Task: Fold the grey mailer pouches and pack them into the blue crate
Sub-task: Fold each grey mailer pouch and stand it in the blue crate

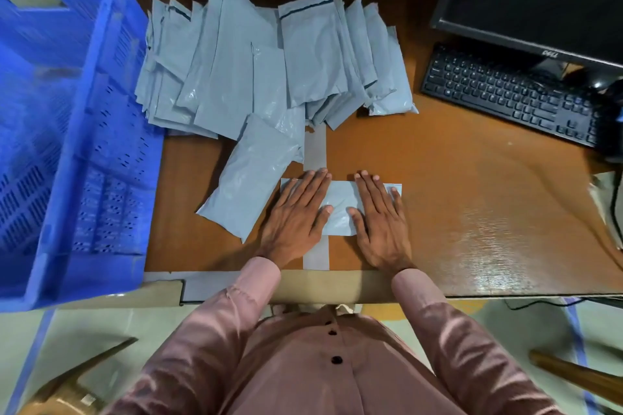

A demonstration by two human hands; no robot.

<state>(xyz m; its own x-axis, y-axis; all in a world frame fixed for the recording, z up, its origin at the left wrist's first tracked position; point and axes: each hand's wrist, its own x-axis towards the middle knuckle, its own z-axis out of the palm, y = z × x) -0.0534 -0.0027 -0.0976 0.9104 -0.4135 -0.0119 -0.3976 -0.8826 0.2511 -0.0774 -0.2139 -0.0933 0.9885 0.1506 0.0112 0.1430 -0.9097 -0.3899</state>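
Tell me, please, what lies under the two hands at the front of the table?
A folded grey pouch lies flat beneath the left hand and right hand. Under it runs a grey tape strip on the table. Palms hide the pouch's side parts.

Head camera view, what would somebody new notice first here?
Probably the left hand and right hand, pressed flat side by side on a folded grey pouch at the near middle of the brown desk. Behind them a loose heap of grey mailer pouches fans across the far side, and the big blue crate fills the left edge.
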